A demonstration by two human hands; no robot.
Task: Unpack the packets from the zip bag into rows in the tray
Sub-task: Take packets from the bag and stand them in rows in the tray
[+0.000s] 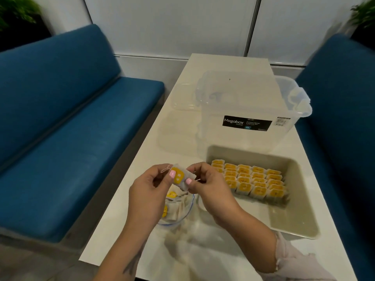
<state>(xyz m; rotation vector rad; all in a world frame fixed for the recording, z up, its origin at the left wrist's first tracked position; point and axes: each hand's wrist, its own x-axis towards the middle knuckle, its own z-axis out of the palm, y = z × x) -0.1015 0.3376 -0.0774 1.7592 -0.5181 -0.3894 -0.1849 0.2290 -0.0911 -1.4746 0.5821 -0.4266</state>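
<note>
A white packet with a yellow tag is pinched between my left hand and my right hand, held above the table in front of me. Thin string hangs off both of its ends. Below my hands lies the clear zip bag, its blue-edged mouth open, with several more packets inside. To the right stands the beige tray. Several packets with yellow tags stand in neat rows in its far half. The near half of the tray is bare.
A clear Megabox storage bin stands behind the tray on the white table, with its clear lid lying to its left. Blue benches flank the table on both sides.
</note>
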